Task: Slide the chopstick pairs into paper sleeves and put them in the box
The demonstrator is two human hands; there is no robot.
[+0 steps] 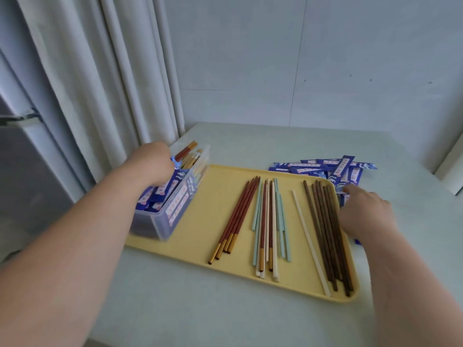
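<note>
Head view: left hand (pixel 152 166) is clenched around a sleeved red chopstick pair (pixel 186 151), held over the clear box (pixel 160 229) at the left end of the yellow tray (pixel 213 196). Right hand (pixel 365 211) rests on blue paper sleeves (pixel 333 169) at the tray's right rim; grasp not discernible. Loose chopsticks (pixel 270 221) lie unsleeved on the tray.

Tray (pixel 215 196): smooth yellow plastic, matt.
Box (pixel 160 226): clear plastic, slightly frosted, with a faint gloss.
Sleeves (pixel 325 166): blue printed paper with a low sheen.
Red chopsticks (pixel 240 211): smooth lacquer-like finish with metallic-looking gold ends.
Brown chopsticks (pixel 325 221): wood look, matt.
Mint chopsticks (pixel 256 211) and cream chopstick (pixel 311 244): smooth, satin.
Table (pixel 200 309): pale, smooth, matt.
Curtain (pixel 100 83): pale pleated cloth, matt.
</note>
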